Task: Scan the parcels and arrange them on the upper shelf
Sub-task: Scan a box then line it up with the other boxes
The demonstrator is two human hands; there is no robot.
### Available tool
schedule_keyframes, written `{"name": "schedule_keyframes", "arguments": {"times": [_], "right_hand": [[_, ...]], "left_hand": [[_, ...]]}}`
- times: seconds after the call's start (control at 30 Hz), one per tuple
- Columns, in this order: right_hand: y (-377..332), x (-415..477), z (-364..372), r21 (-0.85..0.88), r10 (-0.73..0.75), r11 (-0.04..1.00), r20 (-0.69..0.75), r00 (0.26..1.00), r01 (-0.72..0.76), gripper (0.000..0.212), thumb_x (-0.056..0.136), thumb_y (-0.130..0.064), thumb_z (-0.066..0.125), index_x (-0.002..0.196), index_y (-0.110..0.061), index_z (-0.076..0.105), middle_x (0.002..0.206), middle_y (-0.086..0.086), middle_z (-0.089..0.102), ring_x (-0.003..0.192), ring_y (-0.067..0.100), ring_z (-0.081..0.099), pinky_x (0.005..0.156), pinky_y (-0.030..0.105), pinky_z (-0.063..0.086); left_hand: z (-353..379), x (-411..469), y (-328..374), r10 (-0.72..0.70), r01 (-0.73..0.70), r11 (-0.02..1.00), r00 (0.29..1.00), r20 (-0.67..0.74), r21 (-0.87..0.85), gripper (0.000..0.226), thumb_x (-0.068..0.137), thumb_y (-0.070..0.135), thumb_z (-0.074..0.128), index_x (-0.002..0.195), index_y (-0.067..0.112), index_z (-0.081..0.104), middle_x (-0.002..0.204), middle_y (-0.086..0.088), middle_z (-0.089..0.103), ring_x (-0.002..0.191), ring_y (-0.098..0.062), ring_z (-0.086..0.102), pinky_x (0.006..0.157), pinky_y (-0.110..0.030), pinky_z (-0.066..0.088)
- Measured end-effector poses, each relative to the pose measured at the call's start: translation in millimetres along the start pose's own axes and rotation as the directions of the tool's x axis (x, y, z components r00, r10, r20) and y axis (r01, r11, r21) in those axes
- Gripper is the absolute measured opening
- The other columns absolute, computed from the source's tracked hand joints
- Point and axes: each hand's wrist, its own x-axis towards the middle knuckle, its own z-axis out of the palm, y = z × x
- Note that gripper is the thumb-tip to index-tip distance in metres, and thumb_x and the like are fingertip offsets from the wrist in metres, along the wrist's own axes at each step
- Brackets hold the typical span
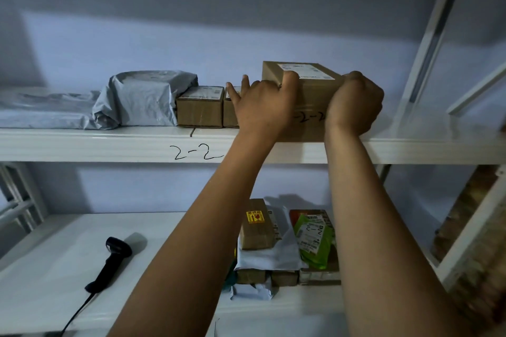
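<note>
The box point(312, 98) rests on the upper shelf point(109, 145), left hand point(262, 107) gripping its left corner, right hand point(356, 104) curled round its right. Push it squarely back beside the small boxes point(200, 109).

Parcels, a scanner and hands, counted over two shelves.

The upper shelf point(109, 145) carries five parcels. Three are cardboard: a large box point(306, 96), a small box point(200, 108) and a half-hidden box point(230, 111). Two are grey: a bulging mailer point(145, 98) and a flat mailer point(41, 111). The lower shelf point(68, 254) has one scanner point(109, 265) and, stacked, at least four brown boxes point(257, 230), one green pouch point(315, 243) and two pale mailers point(273, 257). Two hands show: left hand point(262, 107), right hand point(356, 104). The "2-2" mark point(195, 152) appears three times.
</note>
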Motion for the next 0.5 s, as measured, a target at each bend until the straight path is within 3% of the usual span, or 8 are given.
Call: {"name": "schedule_keyframes", "arguments": {"times": [0.07, 0.17, 0.33, 0.5], "right_hand": [[-2.8, 5.0, 1.4, -0.064, 0.014, 0.998, 0.035, 0.999, -0.012, 0.027, 0.087, -0.017, 0.049, 0.060, -0.018, 0.049, 0.057, -0.004, 0.043, 0.057, 0.019, 0.040, 0.061, 0.032, 0.029], [-4.6, 10.1, 2.9, -0.123, 0.033, 0.992, 0.055, 0.998, -0.026, 0.035, 0.087, -0.017, 0.050, 0.053, -0.017, 0.039, 0.055, -0.006, 0.040, 0.053, 0.017, 0.036, 0.058, 0.030, 0.027], [-9.9, 11.3, 7.0, -0.199, 0.044, 0.980, 0.070, 0.997, -0.030, 0.034, 0.087, -0.012, 0.049, 0.056, -0.017, 0.035, 0.058, -0.004, 0.036, 0.053, 0.017, 0.032, 0.060, 0.031, 0.026], [-10.7, 11.3, 14.1, -0.228, 0.059, 0.973, 0.087, 0.994, -0.038, 0.033, 0.088, -0.007, 0.046, 0.058, -0.017, 0.035, 0.061, -0.003, 0.036, 0.053, 0.016, 0.029, 0.057, 0.031, 0.024]], "left_hand": [[-3.1, 0.1, 3.1, -0.024, 0.024, 1.000, 1.000, 0.006, 0.020, 0.030, 0.097, 0.016, 0.020, 0.104, 0.015, 0.049, 0.067, 0.002, 0.029, 0.145, -0.051, 0.033, 0.121, -0.066, -0.002], [-4.5, -0.1, 5.3, -0.032, 0.033, 0.998, 0.999, -0.011, 0.046, 0.037, 0.094, 0.008, 0.029, 0.128, 0.014, 0.041, 0.080, -0.012, 0.047, 0.125, -0.054, 0.050, 0.119, -0.070, 0.005], [-1.9, -1.4, 2.0, 0.019, -0.015, 0.999, 0.995, -0.098, 0.050, 0.049, 0.092, 0.007, 0.032, 0.140, 0.018, 0.036, 0.074, -0.007, 0.039, 0.092, -0.038, 0.058, 0.120, -0.068, 0.011], [-1.0, 7.0, -0.7, -0.052, 0.051, 0.999, 0.993, -0.108, -0.012, 0.048, 0.106, 0.027, 0.028, 0.154, 0.034, 0.029, 0.088, -0.006, 0.047, 0.094, -0.032, 0.053, 0.122, -0.057, 0.021]]}}
